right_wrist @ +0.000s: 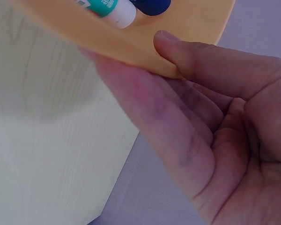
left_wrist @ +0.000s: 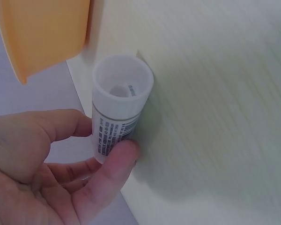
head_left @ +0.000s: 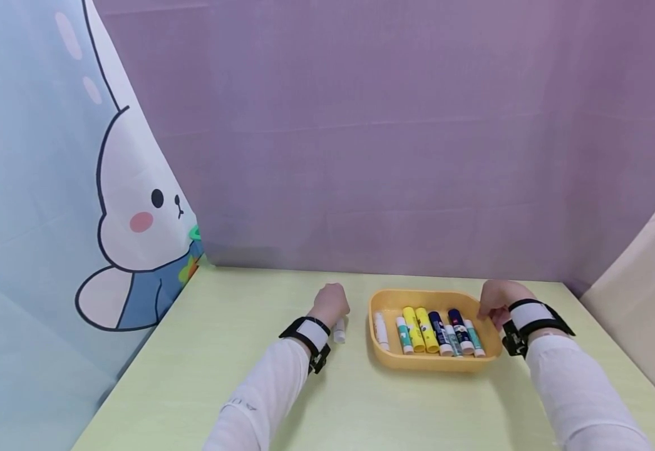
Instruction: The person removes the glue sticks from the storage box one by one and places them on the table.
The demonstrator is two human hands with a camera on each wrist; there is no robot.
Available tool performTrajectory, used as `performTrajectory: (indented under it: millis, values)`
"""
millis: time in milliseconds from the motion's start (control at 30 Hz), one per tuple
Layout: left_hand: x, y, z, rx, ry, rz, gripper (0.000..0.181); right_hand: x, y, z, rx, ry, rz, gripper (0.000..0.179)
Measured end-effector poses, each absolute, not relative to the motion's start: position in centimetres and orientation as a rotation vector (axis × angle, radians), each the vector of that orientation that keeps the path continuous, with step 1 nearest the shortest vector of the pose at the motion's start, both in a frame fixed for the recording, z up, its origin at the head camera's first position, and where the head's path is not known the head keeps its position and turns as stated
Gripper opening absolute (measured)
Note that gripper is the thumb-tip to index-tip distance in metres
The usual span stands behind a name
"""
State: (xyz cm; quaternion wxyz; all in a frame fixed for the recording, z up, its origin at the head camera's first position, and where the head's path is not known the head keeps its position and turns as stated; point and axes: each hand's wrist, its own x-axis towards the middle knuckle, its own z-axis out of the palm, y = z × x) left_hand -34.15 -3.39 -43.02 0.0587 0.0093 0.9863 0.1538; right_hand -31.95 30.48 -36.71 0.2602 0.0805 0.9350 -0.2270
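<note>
the left hand (head_left: 330,303) is pinching a tube (left_wrist: 108,133); the right hand (head_left: 501,299) is gripping the tray (head_left: 431,363); a level hold should be preventing rolling.

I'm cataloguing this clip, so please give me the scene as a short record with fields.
Left hand: grips a white tube, left of the tray
Right hand: pinches the rim of the orange tray
Tray contents: assorted tubes, including yellow and navy
Surface: pale table
Backdrop: purple cloth
</note>
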Motion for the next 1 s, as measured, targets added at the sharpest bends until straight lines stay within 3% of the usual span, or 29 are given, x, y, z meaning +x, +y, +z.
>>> performTrajectory:
  millis: [367,700,1000]
  values:
    - [-33.5,-3.6,-42.6,0.056,3.017,0.456,0.017,-32.2,30.6,-37.1,0.237,2.527,-0.597,0.015]
    - [-33.3,-4.2,-41.3,-0.035,2.98,0.587,0.06,-32.3,30.6,-37.0,0.219,2.524,-0.588,0.016]
    - [-32.9,-4.0,-37.9,0.006,3.056,0.729,0.084,-32.3,30.6,-36.9,0.23,2.524,-0.582,0.016]
